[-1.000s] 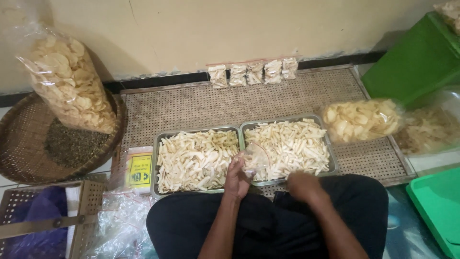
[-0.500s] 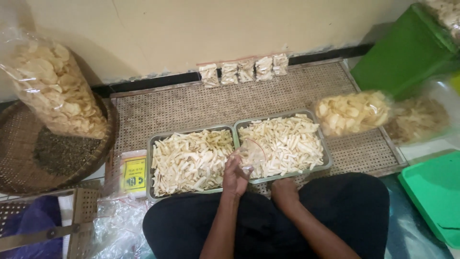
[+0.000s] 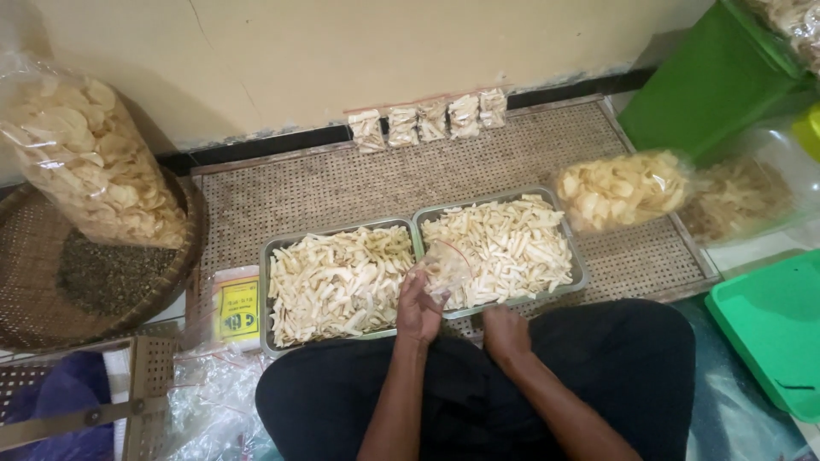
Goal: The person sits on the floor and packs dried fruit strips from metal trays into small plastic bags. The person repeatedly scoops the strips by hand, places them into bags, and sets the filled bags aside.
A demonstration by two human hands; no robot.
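Over two metal trays [image 3: 278, 294] of pale cracker sticks on a woven mat [image 3: 342, 188], the left hand [image 3: 418, 307] pinches a small clear bag [image 3: 444, 269] (limp, mouth sagging) that could spill, while the right hand [image 3: 506, 331] rests loosely closed on the lap, empty.

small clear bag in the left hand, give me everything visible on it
The small clear bag is thin, transparent, crinkled plastic with a faint red line that may be a seal strip. The left hand holds it by its lower edge, raised over the seam between the two metal trays of pale cracker strips. It looks open and mostly empty; its contents blur into the strips behind it, so I cannot tell. The right hand is apart from it, resting near the lap.
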